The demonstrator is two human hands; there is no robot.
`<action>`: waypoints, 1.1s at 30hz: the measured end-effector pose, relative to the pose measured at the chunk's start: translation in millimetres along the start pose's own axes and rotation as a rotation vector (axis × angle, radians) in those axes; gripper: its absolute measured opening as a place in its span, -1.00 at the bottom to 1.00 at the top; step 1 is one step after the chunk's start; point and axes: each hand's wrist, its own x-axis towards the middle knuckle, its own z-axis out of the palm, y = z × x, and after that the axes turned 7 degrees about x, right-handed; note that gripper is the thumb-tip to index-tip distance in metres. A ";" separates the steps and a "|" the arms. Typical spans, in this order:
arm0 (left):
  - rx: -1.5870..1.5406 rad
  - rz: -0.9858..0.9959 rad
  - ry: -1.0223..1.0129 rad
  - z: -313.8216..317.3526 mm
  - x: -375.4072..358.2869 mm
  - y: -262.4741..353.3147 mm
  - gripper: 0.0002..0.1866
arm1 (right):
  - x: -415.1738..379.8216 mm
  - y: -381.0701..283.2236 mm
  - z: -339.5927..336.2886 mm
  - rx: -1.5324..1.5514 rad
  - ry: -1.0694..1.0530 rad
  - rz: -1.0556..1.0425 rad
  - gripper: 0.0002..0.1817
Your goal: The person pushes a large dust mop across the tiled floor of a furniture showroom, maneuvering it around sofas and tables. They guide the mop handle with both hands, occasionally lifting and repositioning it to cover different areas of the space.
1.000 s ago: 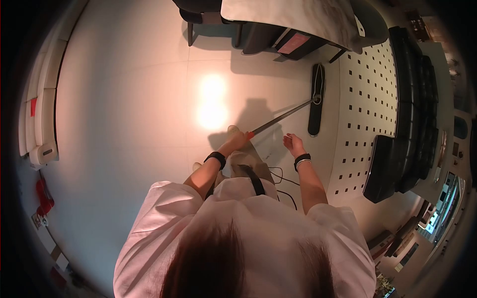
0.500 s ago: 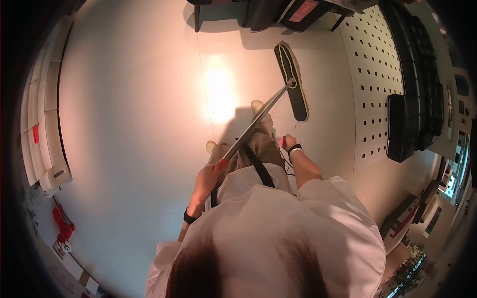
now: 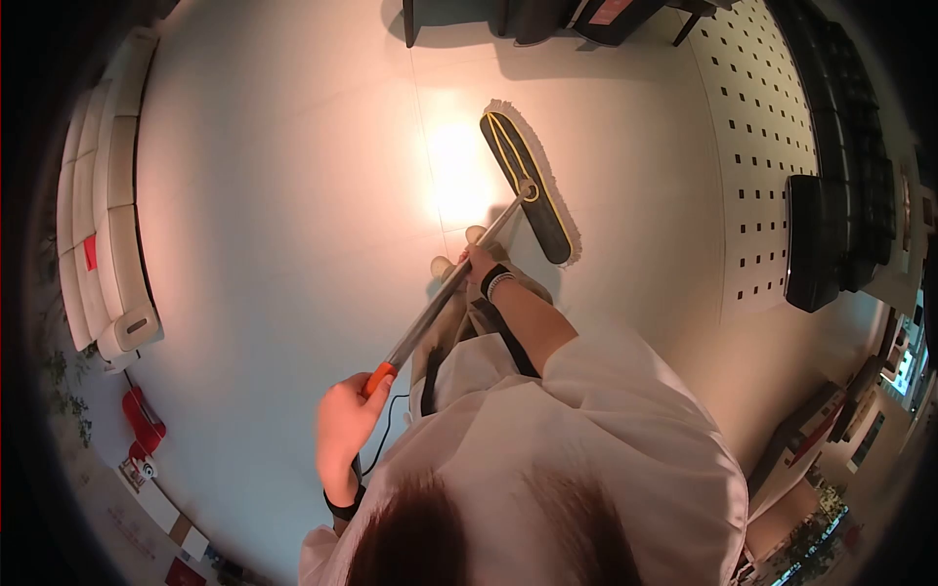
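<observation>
A dust mop (image 3: 549,217) with a long dark head, yellow trim and a pale fringe lies on the light floor ahead of my feet. Its metal pole slants from the head down toward my left side. Wrapped round the orange grip at the pole's near end is my left hand (image 3: 349,415), closed. Farther up the pole, my right hand (image 3: 477,264) is closed around the shaft; the pole partly hides its fingers. Both wrists wear dark bands. My shoes show under and beside the pole.
A cream sofa (image 3: 122,249) lines the left side, with a red chair (image 3: 144,420) behind it. Black leather seating (image 3: 816,239) stands at right, beside a dotted floor strip (image 3: 754,205). Dark furniture (image 3: 537,21) stands at the far end. A bright reflection lies on the floor.
My right hand has moved from beside my leg onto the pole. The mop head has shifted left and nearer. My left hand has drawn the grip end back and left.
</observation>
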 end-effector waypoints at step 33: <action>0.101 0.645 -0.442 256.4 221.5 128.1 -0.40 | -150.6 -125.3 -183.7 -0.137 0.279 -0.554 -0.88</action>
